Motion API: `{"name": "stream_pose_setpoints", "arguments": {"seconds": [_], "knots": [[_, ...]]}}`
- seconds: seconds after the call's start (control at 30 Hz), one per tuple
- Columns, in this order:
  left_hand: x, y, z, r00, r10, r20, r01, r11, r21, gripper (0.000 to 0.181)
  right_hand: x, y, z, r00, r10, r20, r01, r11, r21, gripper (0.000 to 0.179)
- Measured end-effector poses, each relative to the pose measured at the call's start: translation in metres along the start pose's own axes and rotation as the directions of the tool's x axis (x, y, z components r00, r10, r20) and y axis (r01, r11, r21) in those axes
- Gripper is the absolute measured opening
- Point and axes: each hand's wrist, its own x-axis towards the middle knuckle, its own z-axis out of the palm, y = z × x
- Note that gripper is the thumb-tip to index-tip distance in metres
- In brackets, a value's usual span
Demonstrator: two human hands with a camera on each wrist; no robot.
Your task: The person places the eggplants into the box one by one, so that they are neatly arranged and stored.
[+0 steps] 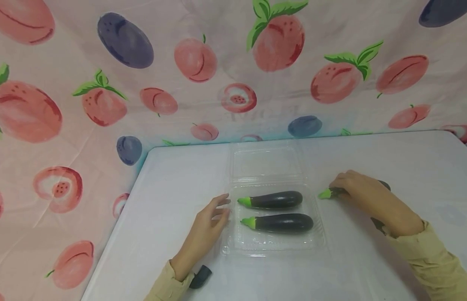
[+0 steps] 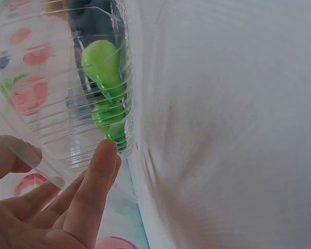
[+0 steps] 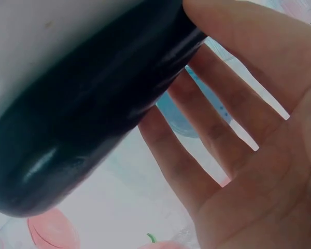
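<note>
An open clear plastic clamshell box [image 1: 276, 242] lies on the table, two dark purple eggplants [image 1: 284, 223] lying side by side in its base, green stems to the left. My left hand [image 1: 208, 223] is at the box's left side, fingers extended; in the left wrist view its fingertips [image 2: 104, 155] are right at the ribbed wall near the stems. To the right of the box, my right hand [image 1: 359, 192] holds a third eggplant [image 3: 83, 114] from above, thumb on one side and fingers on the other. Its green stem points toward the box; the hand hides its middle.
The box's clear lid [image 1: 267, 163] is folded back flat behind the base. A white table [image 1: 162, 188] lies beneath everything, and a fruit-patterned cloth [image 1: 218, 25] hangs along its back and left. Dark devices [image 1: 200, 276] sit at both wrists.
</note>
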Motion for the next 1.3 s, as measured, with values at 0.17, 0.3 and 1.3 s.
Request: {"name": "stream_pose_setpoints", "arguments": {"seconds": [0.17, 0.3, 1.3], "knots": [[0.000, -0.001, 0.000, 1.000, -0.004, 0.009, 0.004, 1.000, -0.010, 0.044, -0.001, 0.000, 0.000, 1.000, 0.003, 0.001, -0.003, 1.000, -0.017, 0.027], [0.000, 0.000, -0.001, 1.000, -0.005, 0.010, 0.005, 1.000, -0.004, 0.044, 0.000, 0.001, 0.000, 1.000, -0.005, -0.003, 0.005, 1.000, -0.011, 0.027], [0.000, 0.001, 0.000, 1.000, -0.007, -0.002, 0.007, 1.000, 0.012, 0.044, 0.000, -0.006, -0.013, 0.998, 0.036, -0.044, -0.036, 0.999, -0.003, 0.027]]}}
